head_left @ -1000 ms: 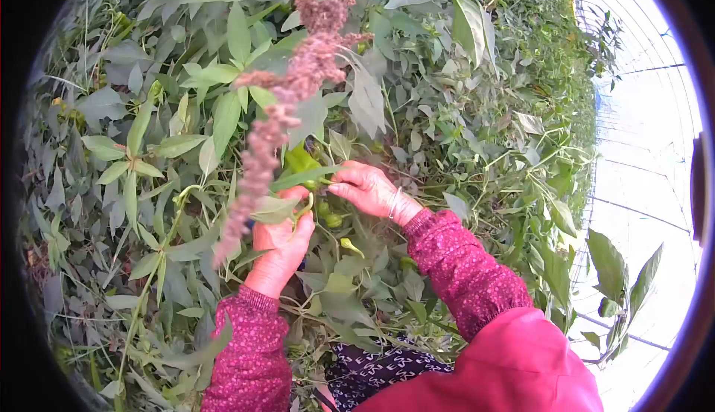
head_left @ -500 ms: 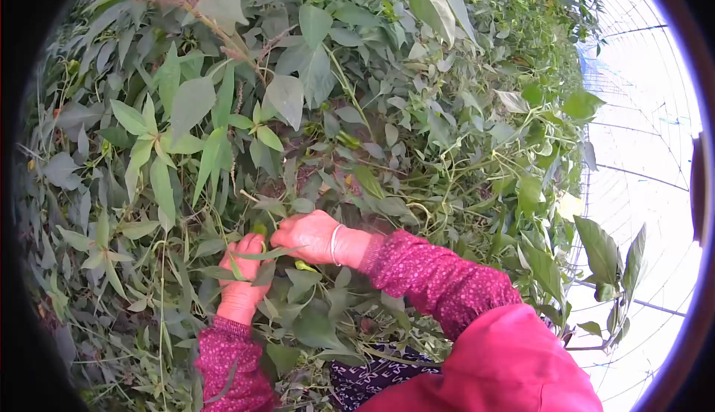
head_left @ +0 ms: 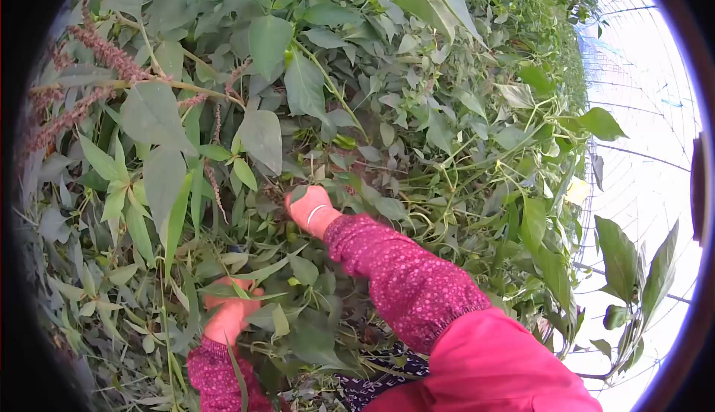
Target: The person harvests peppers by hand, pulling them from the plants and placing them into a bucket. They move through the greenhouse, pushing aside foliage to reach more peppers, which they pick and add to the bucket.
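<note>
My right hand (head_left: 307, 206) reaches deep into dense green plants (head_left: 387, 114), with a thin bracelet on its wrist. Its fingers are buried among the leaves, so whether they hold anything stays hidden. My left hand (head_left: 226, 314) sits lower and to the left, mostly covered by narrow leaves (head_left: 246, 293); only its back and wrist show. Both arms wear dark red patterned sleeves (head_left: 402, 278).
Reddish flower spikes (head_left: 71, 118) hang among the leaves at the upper left. A bright plastic greenhouse wall with wires (head_left: 648, 151) runs along the right. Dark patterned cloth (head_left: 376, 386) shows at the bottom, below the pink sleeve (head_left: 506, 367).
My right hand has pushed up and deeper into the leaves. My left hand has dropped lower and is more covered. The view has swung, so the red flower spike now lies at the left.
</note>
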`<action>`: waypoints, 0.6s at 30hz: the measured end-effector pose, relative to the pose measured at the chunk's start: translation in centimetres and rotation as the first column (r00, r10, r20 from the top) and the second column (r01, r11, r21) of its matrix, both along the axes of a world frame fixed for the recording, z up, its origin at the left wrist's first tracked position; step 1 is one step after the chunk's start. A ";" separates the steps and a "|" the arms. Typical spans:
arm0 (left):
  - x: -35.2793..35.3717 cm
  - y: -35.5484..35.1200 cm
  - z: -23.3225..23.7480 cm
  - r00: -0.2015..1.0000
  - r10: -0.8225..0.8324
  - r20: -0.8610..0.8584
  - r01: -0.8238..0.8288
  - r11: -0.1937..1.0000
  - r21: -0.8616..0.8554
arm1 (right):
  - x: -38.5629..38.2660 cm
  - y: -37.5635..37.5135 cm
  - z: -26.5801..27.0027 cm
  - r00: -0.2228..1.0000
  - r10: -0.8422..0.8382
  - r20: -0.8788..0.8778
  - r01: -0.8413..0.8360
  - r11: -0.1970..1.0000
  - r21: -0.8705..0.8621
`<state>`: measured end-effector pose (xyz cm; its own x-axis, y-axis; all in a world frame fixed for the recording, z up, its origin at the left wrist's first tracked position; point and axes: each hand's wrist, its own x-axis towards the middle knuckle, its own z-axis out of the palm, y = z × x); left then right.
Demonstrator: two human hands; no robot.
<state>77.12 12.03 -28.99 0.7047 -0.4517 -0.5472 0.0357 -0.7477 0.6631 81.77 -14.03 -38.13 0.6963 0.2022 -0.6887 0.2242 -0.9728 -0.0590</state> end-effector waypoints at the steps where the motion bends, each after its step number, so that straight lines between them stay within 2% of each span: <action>1: 0.4 0.2 1.2 0.996 -0.007 -0.093 0.015 0.995 0.094 | 0.0 -1.0 0.1 0.997 0.027 -0.069 -0.024 0.999 0.038; 2: 0.2 -0.1 1.8 0.981 -0.007 -0.194 0.041 0.984 0.173 | 0.1 -2.1 0.1 0.989 0.053 -0.138 -0.042 0.996 0.078; 4: -1.3 0.8 0.0 0.925 0.219 -0.310 -0.189 0.974 0.127 | 2.3 -0.6 5.8 0.912 -0.119 -0.392 0.270 0.895 0.356; 5: -1.6 1.5 -0.8 0.871 0.333 -0.360 -0.310 0.943 0.122 | 3.2 -0.8 7.1 0.802 -0.246 -0.545 0.499 0.778 0.383; 6: -0.4 0.8 0.6 0.815 0.378 -0.440 -0.369 0.923 0.110 | 3.9 -1.4 8.2 0.640 -0.326 -0.696 0.699 0.622 0.352; 7: -0.3 0.9 0.1 0.812 0.380 -0.443 -0.384 0.919 0.086 | 4.4 -2.5 8.7 0.437 -0.364 -0.822 0.859 0.438 0.263; 9: -0.3 1.6 -1.1 0.812 0.367 -0.454 -0.395 0.918 0.035 | 5.9 -5.3 7.6 0.393 -0.668 -0.632 0.916 0.222 0.336; 10: -0.4 1.8 -1.2 0.786 0.395 -0.476 -0.424 0.904 0.051 | 6.8 -7.2 6.5 0.584 -0.747 -0.319 0.801 0.466 0.376; 11: -0.4 1.7 -1.4 0.770 0.426 -0.476 -0.491 0.871 -0.015 | 7.8 -8.9 5.3 0.723 -0.690 0.031 0.647 0.692 0.320; 13: -0.5 1.4 -1.6 0.733 0.477 -0.486 -0.604 0.785 -0.141 | 9.3 -10.4 3.3 0.844 -0.520 0.134 0.511 0.854 0.094; 14: -0.3 0.7 -1.2 0.659 0.513 -0.550 -0.671 0.732 -0.120 | 10.0 -11.1 1.7 0.893 -0.444 0.075 0.448 0.893 -0.042; 15: 0.3 0.4 -0.6 0.700 0.491 -0.519 -0.626 0.771 -0.115 | 10.6 -12.1 -1.3 0.929 -0.370 0.003 0.365 0.916 -0.169; 17: 1.3 0.2 0.1 0.778 0.435 -0.453 -0.530 0.842 -0.103 | 10.6 -15.2 -9.7 0.879 -0.467 0.094 0.475 0.873 -0.111; 18: 0.7 0.2 -1.1 0.764 0.463 -0.450 -0.559 0.823 -0.102 | 10.9 -14.6 -11.2 0.741 -0.632 0.226 0.629 0.772 0.097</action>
<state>77.80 12.19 -30.11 0.6134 -0.2257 -0.7569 0.6597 -0.3805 0.6481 92.67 -28.64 -49.35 0.8055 -0.3325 -0.4906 -0.4316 -0.8964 -0.1010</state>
